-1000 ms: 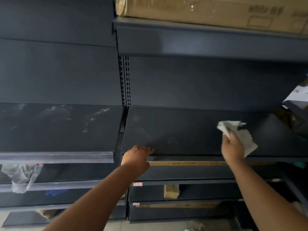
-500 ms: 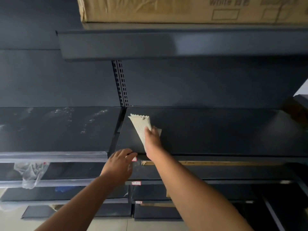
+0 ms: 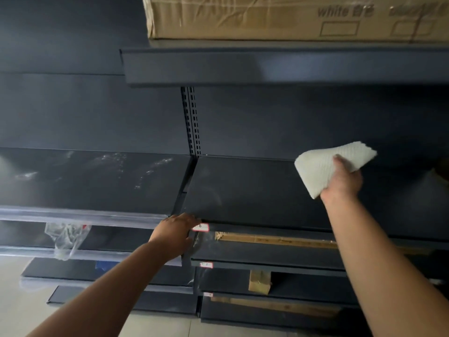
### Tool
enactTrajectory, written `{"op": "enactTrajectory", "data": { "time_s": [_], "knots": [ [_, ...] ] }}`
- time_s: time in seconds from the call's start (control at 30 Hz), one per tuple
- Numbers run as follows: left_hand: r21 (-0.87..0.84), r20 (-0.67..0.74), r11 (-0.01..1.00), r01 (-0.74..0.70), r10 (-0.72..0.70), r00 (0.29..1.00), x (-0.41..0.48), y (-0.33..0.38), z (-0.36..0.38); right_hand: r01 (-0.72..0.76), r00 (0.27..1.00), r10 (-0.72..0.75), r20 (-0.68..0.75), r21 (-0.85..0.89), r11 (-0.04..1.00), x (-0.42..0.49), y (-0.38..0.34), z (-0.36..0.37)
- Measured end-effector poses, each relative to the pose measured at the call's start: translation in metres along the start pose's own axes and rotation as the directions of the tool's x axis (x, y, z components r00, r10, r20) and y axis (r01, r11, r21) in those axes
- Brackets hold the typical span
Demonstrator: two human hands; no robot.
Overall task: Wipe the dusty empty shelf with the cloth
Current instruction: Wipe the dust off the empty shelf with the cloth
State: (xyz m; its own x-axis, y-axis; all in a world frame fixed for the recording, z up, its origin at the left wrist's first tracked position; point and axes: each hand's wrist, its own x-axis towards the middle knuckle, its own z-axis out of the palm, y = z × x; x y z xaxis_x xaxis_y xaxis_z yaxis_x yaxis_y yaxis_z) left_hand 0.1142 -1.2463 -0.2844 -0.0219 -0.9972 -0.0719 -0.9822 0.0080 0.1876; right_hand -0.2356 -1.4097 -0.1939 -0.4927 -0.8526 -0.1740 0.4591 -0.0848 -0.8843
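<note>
A dark empty metal shelf (image 3: pixel 247 190) runs across the middle right, with faint smears near its left end. My right hand (image 3: pixel 342 181) holds a white textured cloth (image 3: pixel 323 166) over the shelf's right half, toward the back. My left hand (image 3: pixel 176 231) rests on the shelf's front left corner, fingers bent over the edge beside a small red-framed label (image 3: pixel 200 226).
A cardboard box (image 3: pixel 279 15) sits on the shelf above. The neighbouring left shelf (image 3: pixel 92 181) shows pale dust marks. A slotted upright (image 3: pixel 192 120) divides the two bays. Crumpled clear plastic (image 3: pixel 65 237) hangs below left. Lower shelves hold wooden pieces (image 3: pixel 259 280).
My right hand has swept the cloth from the shelf's left front over to its right half. My left hand has stayed at the front left corner.
</note>
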Motion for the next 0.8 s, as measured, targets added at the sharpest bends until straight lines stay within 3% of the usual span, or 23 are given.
{"op": "enactTrajectory", "data": {
  "time_s": [0.07,0.17,0.27,0.33,0.4,0.5,0.53,0.57,0.63,0.67,0.8],
  "knots": [
    [-0.024,-0.019,1.000,-0.010,0.009,1.000,-0.002,-0.006,-0.001,0.159,0.984,-0.175,-0.018,-0.329,0.931,-0.005,0.010,-0.002],
    [0.032,-0.039,0.998,-0.052,0.053,0.998,-0.005,-0.021,-0.002,0.389,0.919,-0.302,0.255,-0.721,0.574,-0.028,0.056,-0.003],
    [0.095,-0.135,0.995,-0.036,0.049,0.990,-0.008,-0.049,-0.008,0.574,0.819,-0.089,0.567,-0.804,0.157,-0.063,0.115,0.005],
    [0.103,-0.159,0.994,0.021,-0.005,0.987,-0.011,-0.073,-0.012,0.625,0.780,0.118,0.614,-0.765,-0.153,-0.092,0.152,0.019],
    [0.115,-0.144,0.991,0.071,-0.054,0.988,-0.015,-0.100,-0.016,0.628,0.778,0.176,0.603,-0.740,-0.242,-0.122,0.180,0.045],
    [0.107,-0.115,0.990,0.087,-0.074,0.991,-0.018,-0.136,-0.020,0.627,0.776,0.178,0.605,-0.771,-0.111,-0.166,0.210,0.098],
    [0.097,-0.096,0.992,0.079,-0.070,0.993,-0.018,-0.145,-0.021,0.617,0.776,0.178,0.605,-0.787,-0.018,-0.180,0.217,0.116],
    [0.083,-0.076,0.994,0.069,-0.063,0.995,-0.017,-0.153,-0.022,0.569,0.786,0.196,0.587,-0.810,0.142,-0.193,0.222,0.135],
    [0.038,-0.048,0.998,0.047,-0.045,0.998,-0.017,-0.163,-0.025,0.306,0.811,0.281,0.513,-0.781,0.544,-0.218,0.227,0.168],
    [0.009,-0.049,0.999,0.034,-0.034,0.998,-0.017,-0.166,-0.025,0.143,0.822,0.321,0.471,-0.715,0.685,-0.229,0.228,0.180],
    [-0.054,-0.067,0.998,-0.022,0.019,0.998,-0.018,-0.172,-0.028,-0.271,0.876,0.373,0.305,-0.329,0.905,-0.233,0.214,0.204]
  ]
}}
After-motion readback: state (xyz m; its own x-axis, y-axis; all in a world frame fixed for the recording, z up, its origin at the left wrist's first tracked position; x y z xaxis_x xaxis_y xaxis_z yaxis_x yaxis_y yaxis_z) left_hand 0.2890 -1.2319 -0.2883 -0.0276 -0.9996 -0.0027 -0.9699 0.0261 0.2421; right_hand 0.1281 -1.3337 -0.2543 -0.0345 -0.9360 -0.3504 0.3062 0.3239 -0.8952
